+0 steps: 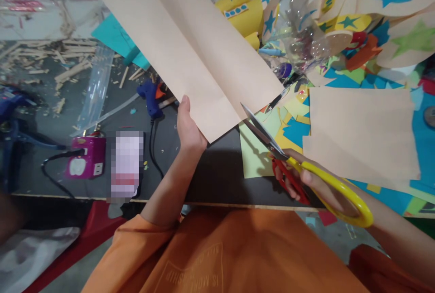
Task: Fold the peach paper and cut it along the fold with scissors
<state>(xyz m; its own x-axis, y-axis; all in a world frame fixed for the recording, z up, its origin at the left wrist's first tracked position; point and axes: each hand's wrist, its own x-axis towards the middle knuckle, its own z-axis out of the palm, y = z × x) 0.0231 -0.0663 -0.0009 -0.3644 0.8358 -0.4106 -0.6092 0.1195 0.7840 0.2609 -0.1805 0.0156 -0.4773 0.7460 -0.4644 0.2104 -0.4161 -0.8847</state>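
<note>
A large peach paper sheet [190,44] with a lengthwise crease is raised above the table. My left hand [190,126] grips its lower left edge, thumb on top and the other fingers hidden beneath. My right hand [302,177] is closed round the scissors [297,164], which have one yellow and one red handle. Their blades are parted at the sheet's lower edge, one tip over the paper near the crease. Under the scissors lies a pale green sheet [253,159]. Another stack of peach paper [362,134] rests to the right.
Blue glue gun [151,98], pink power block [86,157] with cables and a blurred phone [127,164] are left of my hand. Wood sticks [73,69] lie farther back. Coloured scraps [297,132] and star-decorated bottle crafts [340,7] fill the right side.
</note>
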